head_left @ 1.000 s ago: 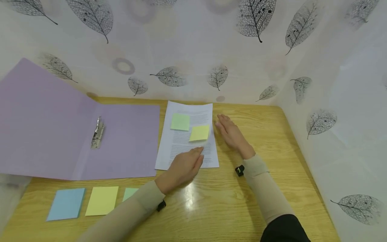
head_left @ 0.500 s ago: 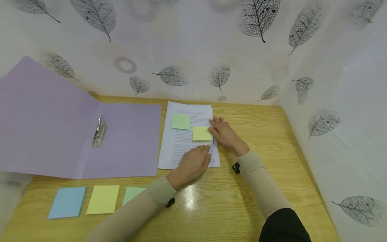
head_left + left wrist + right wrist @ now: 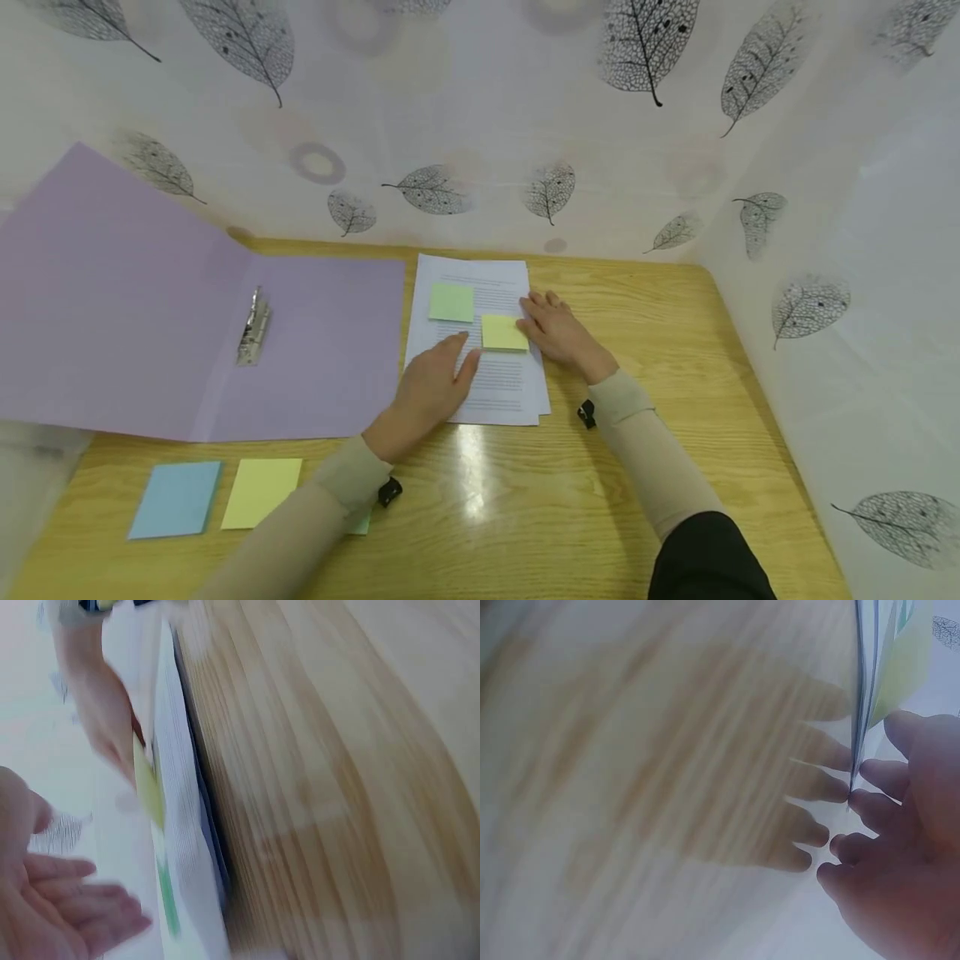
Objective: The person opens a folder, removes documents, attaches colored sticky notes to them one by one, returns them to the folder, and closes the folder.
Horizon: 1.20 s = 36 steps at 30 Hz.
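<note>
A small stack of printed sheets (image 3: 497,396) lies on the table, its edges slightly uneven. On top are a green sticky note (image 3: 451,302) and, lower right, a yellow sticky note (image 3: 504,332). My left hand (image 3: 426,385) is over the sheets' lower left part, fingers extended; the left wrist view shows it apart from the paper and holding nothing. At the right edge my right hand (image 3: 561,335) rests with spread fingers against the sheets, its thumb by the yellow note. In the right wrist view, the fingertips (image 3: 874,810) meet the paper edge.
Left of the sheets a purple folder (image 3: 322,350) lies open, with a metal clip (image 3: 253,329) near its spine. Blue (image 3: 175,498) and yellow note pads (image 3: 262,493) sit in front; a green pad (image 3: 360,523) is mostly under the left forearm. A leaf-patterned covering (image 3: 480,108) rises behind the table.
My right hand has moved left onto the sheets' right edge. My left hand has gone left, away from the yellow note. The top sheet has shifted, leaving lower sheets showing at the right.
</note>
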Available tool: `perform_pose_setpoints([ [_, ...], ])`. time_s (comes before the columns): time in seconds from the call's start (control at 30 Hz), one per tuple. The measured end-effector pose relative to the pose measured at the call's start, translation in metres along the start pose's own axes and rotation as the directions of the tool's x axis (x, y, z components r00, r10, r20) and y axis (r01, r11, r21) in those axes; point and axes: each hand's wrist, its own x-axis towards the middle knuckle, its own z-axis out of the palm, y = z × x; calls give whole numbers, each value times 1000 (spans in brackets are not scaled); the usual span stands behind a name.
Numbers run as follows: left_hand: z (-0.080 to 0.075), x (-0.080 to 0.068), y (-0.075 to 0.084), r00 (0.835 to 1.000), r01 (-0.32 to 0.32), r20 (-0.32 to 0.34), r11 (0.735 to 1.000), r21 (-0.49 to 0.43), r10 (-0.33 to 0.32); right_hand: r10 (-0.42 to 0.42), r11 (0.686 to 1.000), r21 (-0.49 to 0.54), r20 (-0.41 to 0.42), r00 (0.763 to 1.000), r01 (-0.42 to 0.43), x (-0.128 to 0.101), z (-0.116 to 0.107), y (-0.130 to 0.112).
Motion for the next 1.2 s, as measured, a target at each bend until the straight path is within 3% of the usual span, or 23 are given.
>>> perform_pose_setpoints([
  [0.1, -12, -4, -17, 993, 114, -34, 977, 182, -109, -6, 1000, -5, 6, 1000, 6, 0, -1, -1],
  [0.17, -18, -7, -25, 984, 174, -14, 945, 278, -177, -15, 1000, -7, 7, 1000, 15, 0, -1, -1],
  [0.23, -22, -10, -30, 978, 185, 34, 925, 333, -207, -20, 1000, -4, 10, 1000, 20, 0, -1, -1],
  [0.4, -24, -15, -34, 967, 161, 143, 938, 307, -213, -7, 1000, -9, 15, 1000, 7, 1, 0, -1],
  [0.67, -26, -16, -33, 965, 156, 177, 965, 213, -195, -8, 1000, -2, 6, 1000, 8, 3, -3, 0],
  [0.9, -29, -15, -34, 967, 98, 209, 969, 225, -147, -7, 1000, -3, 8, 1000, 7, 6, -2, 1],
  [1.0, -31, -14, -37, 955, 48, 270, 960, 277, -125, -12, 1000, -23, 23, 1000, 13, 7, -1, 1],
  [1.2, -38, -5, -45, 903, -61, 417, 927, 369, -107, -4, 998, -69, 60, 998, 8, 8, 1, 0],
])
